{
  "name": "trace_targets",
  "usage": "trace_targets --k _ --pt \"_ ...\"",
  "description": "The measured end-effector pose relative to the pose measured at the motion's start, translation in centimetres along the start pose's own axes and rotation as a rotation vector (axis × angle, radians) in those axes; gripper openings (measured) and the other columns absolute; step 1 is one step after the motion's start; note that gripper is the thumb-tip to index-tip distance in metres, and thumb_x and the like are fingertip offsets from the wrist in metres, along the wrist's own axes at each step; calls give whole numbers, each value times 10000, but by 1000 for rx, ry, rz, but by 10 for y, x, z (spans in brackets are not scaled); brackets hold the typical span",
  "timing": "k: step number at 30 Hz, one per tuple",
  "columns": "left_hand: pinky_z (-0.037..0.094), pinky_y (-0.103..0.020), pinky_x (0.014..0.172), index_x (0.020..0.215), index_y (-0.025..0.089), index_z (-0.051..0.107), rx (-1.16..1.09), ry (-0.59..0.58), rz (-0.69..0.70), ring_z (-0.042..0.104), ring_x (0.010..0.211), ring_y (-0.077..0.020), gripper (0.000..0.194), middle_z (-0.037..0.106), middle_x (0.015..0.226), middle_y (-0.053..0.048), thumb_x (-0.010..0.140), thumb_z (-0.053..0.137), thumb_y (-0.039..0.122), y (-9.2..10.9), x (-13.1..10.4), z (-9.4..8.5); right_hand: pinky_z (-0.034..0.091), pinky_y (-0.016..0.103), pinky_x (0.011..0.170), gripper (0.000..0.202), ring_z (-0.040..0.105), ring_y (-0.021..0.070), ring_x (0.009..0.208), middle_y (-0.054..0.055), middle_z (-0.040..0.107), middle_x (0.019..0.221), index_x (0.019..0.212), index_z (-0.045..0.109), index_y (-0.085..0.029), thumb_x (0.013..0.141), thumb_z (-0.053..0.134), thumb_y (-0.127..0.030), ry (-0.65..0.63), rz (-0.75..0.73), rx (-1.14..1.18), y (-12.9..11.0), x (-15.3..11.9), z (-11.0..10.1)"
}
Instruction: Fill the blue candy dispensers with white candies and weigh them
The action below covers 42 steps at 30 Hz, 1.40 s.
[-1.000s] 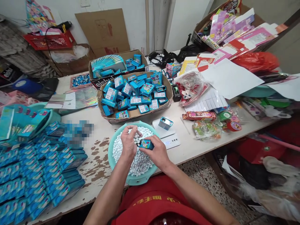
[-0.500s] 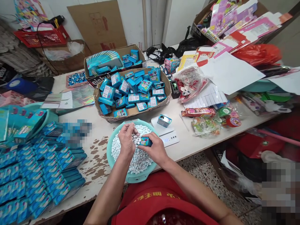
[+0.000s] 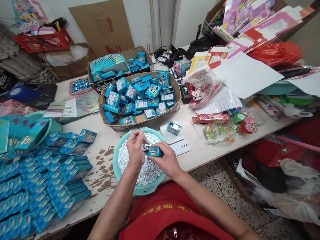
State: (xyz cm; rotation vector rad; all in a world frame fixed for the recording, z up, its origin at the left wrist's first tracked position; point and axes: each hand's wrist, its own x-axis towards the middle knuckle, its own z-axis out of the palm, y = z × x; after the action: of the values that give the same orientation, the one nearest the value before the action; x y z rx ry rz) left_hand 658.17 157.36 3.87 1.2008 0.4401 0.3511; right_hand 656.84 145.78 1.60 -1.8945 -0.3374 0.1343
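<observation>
In the head view, my right hand [image 3: 168, 160] grips a small blue candy tin [image 3: 153, 151] lying on its side, its mouth facing left. My left hand [image 3: 136, 146] is closed at that mouth, fingers bunched around a few white candies; how many is hidden. Both hands are over a turquoise basin [image 3: 115, 163] filled with small white candies [image 3: 147, 174]. Just beyond the right hand, another blue tin [image 3: 174, 128] with an opening in its top stands on a white digital scale [image 3: 183, 146].
Behind the basin sits a cardboard box [image 3: 117, 126] of blue tins, with a second box [image 3: 90, 75] behind it. Rows of blue tins [image 3: 50, 180] cover the table's left side. To the right lie candy packets [image 3: 215, 133], a red box [image 3: 211, 118] and paper sheets [image 3: 246, 75].
White candies that showed between my left fingers and the tin have mostly gone from sight at its mouth. The left fingers are now closer to the tin. The view has shifted slightly.
</observation>
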Motion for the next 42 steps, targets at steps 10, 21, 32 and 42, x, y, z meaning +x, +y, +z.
trace_targets --k 10,21,32,42 --pt "296 -164 395 733 163 576 -112 2 -129 369 440 -41 208 445 560 45 684 699 324 6 2 1 475 330 785 320 590 204 884 11 600 876 913 633 -222 636 790 -250 32 46 54 6 2 0" --pt "340 -198 457 713 136 565 434 -150 -570 466 495 -87 59 544 601 -2 670 606 138 -28 40 -53 496 304 754 344 602 193 868 26 602 919 936 645 -219 642 797 -310 135 140 260 10 -30 -46" --pt "423 -294 754 820 175 673 1340 -773 216 579 862 -202 235 628 885 -62 699 506 61 -67 105 92 499 295 725 323 604 198 826 34 612 897 948 654 -217 671 770 -337 308 262 162 46 -58 -91" --pt "467 -306 799 958 175 630 1228 -798 281 601 866 -178 352 626 967 -66 704 437 27 -73 112 87 516 298 716 310 613 196 800 39 627 877 920 664 -204 654 770 -323 370 306 157 50 -51 -99"
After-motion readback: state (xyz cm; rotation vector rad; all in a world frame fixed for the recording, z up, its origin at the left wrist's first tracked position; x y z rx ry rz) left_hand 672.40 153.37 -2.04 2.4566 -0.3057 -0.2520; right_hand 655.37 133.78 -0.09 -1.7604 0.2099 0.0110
